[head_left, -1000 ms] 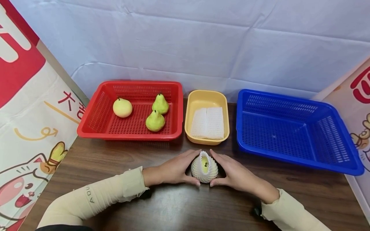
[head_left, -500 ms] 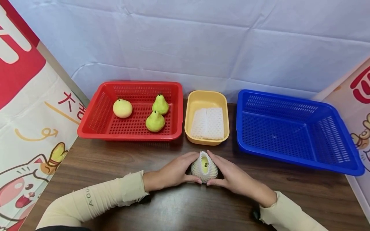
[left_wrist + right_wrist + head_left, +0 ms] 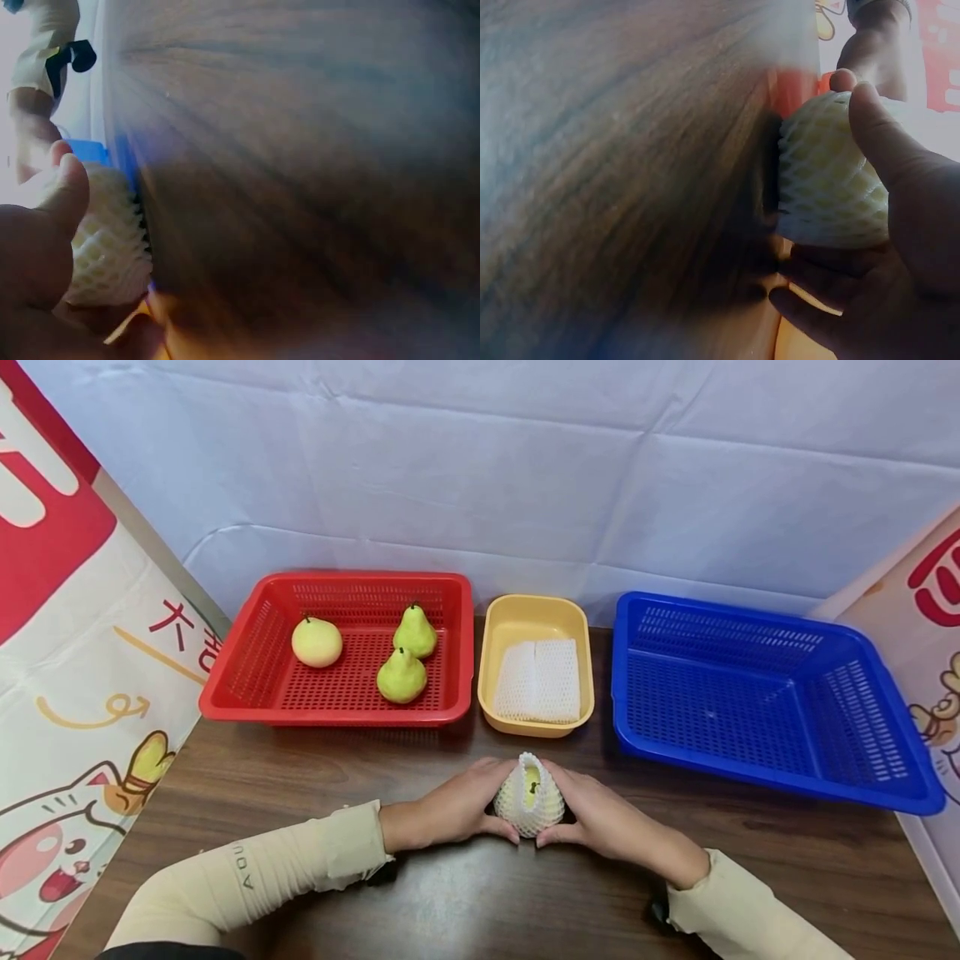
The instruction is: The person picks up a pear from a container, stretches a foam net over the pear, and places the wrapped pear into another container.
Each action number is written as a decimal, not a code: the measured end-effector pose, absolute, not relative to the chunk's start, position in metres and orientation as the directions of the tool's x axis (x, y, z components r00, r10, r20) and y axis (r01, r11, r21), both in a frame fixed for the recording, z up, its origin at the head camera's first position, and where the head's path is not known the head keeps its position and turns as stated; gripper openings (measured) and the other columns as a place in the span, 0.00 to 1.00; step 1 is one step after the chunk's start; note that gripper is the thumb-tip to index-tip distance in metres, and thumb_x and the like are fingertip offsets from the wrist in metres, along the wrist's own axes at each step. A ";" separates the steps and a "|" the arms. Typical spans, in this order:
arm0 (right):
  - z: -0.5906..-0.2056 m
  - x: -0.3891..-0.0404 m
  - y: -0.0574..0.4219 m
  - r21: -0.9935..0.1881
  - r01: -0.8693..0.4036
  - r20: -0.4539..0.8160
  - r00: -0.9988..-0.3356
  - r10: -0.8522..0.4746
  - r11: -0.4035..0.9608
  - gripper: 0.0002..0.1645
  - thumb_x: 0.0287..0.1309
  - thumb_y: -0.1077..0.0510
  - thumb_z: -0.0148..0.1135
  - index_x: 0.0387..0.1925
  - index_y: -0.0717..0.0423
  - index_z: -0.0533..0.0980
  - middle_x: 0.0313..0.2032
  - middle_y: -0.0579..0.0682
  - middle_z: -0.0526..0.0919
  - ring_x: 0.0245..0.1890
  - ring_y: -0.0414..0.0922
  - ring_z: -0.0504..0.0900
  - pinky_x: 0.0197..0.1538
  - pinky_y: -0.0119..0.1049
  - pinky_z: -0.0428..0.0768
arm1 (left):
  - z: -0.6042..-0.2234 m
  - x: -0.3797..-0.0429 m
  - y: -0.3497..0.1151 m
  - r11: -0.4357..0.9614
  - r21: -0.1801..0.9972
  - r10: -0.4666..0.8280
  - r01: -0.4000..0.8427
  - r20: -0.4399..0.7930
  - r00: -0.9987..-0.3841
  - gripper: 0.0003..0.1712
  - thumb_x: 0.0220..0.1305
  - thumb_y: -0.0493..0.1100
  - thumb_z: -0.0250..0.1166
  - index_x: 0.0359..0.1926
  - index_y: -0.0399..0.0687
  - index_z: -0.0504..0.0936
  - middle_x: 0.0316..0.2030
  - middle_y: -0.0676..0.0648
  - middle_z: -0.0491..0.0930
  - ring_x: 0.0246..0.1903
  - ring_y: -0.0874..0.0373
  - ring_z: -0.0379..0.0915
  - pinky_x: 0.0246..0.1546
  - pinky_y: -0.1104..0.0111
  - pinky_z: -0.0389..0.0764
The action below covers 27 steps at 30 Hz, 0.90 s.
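Observation:
A pear in a white foam net sleeve [image 3: 529,802] stands on the wooden table in front of the yellow tub, its stem showing through the sleeve's opening. From its left side my left hand [image 3: 463,803] holds it, thumb at the near side and fingers round the far side. My right hand [image 3: 603,810] grips the same sleeved pear from the right in a mirrored way. Both wrist views show the net's mesh between thumb and fingers, with the sleeve's lower edge by the tabletop.
A red basket [image 3: 337,717] at the back left holds a round yellow pear [image 3: 317,642] and two green pears [image 3: 402,677]. White foam sleeves [image 3: 537,681] lie in the yellow tub [image 3: 534,727]. A blue basket [image 3: 708,710] stands at the right, against the pale backdrop.
Both hands have closed in on the sleeved pear, the right hand moving slightly left onto it. The pear stays in nearly the same place.

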State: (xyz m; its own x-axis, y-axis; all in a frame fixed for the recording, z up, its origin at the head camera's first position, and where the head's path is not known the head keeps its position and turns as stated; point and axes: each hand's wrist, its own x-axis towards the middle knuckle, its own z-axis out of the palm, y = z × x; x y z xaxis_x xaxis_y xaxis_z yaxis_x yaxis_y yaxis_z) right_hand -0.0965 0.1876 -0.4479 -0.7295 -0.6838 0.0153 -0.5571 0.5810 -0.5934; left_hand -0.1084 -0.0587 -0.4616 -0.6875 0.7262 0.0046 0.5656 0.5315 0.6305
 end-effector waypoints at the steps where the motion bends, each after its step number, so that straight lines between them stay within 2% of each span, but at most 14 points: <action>1: -0.448 -0.096 0.187 -0.591 -0.556 0.014 -0.731 -0.683 0.584 0.58 0.53 0.42 0.76 0.73 0.67 0.59 0.67 0.63 0.72 0.69 0.60 0.69 0.66 0.59 0.70 | -0.462 -0.108 -0.059 0.544 0.606 0.726 0.580 0.008 -0.688 0.54 0.52 0.59 0.77 0.74 0.45 0.62 0.66 0.48 0.73 0.66 0.53 0.66 0.69 0.60 0.65; 5: -0.450 -0.095 0.187 -0.578 -0.547 0.001 -0.742 -0.670 0.605 0.57 0.51 0.40 0.76 0.72 0.65 0.62 0.70 0.62 0.69 0.73 0.66 0.59 0.66 0.68 0.64 | -0.466 -0.105 -0.060 0.579 0.522 0.727 0.626 0.017 -0.686 0.55 0.54 0.63 0.74 0.74 0.43 0.61 0.65 0.46 0.71 0.67 0.49 0.62 0.70 0.54 0.63; 8: -0.450 -0.094 0.186 -0.575 -0.546 -0.003 -0.743 -0.669 0.610 0.57 0.51 0.40 0.76 0.72 0.65 0.62 0.70 0.61 0.69 0.74 0.66 0.57 0.66 0.68 0.64 | -0.467 -0.104 -0.061 0.579 0.508 0.730 0.638 0.025 -0.683 0.55 0.55 0.64 0.73 0.73 0.42 0.60 0.65 0.44 0.70 0.68 0.49 0.61 0.70 0.54 0.63; 16: -0.452 -0.089 0.189 -0.569 -0.517 -0.025 -0.766 -0.642 0.639 0.63 0.53 0.37 0.73 0.74 0.72 0.55 0.72 0.71 0.60 0.75 0.67 0.52 0.69 0.64 0.62 | -0.463 -0.105 -0.061 0.582 0.580 0.701 0.570 -0.002 -0.713 0.60 0.53 0.68 0.75 0.76 0.43 0.58 0.69 0.45 0.68 0.70 0.51 0.61 0.71 0.53 0.62; 21: -0.448 -0.088 0.191 -0.579 -0.523 0.008 -0.771 -0.637 0.626 0.68 0.52 0.37 0.75 0.75 0.75 0.51 0.74 0.71 0.56 0.74 0.66 0.56 0.70 0.61 0.62 | -0.458 -0.105 -0.062 0.522 0.652 0.686 0.550 0.063 -0.725 0.62 0.51 0.64 0.78 0.76 0.39 0.58 0.70 0.43 0.67 0.69 0.53 0.63 0.69 0.57 0.67; 27: -0.438 -0.090 0.189 -0.606 -0.539 0.077 -0.772 -0.631 0.585 0.61 0.53 0.44 0.77 0.76 0.68 0.54 0.72 0.65 0.64 0.70 0.59 0.67 0.67 0.57 0.69 | -0.455 -0.105 -0.062 0.414 0.692 0.700 0.592 0.174 -0.692 0.52 0.55 0.57 0.78 0.73 0.40 0.64 0.66 0.45 0.71 0.65 0.57 0.67 0.67 0.64 0.69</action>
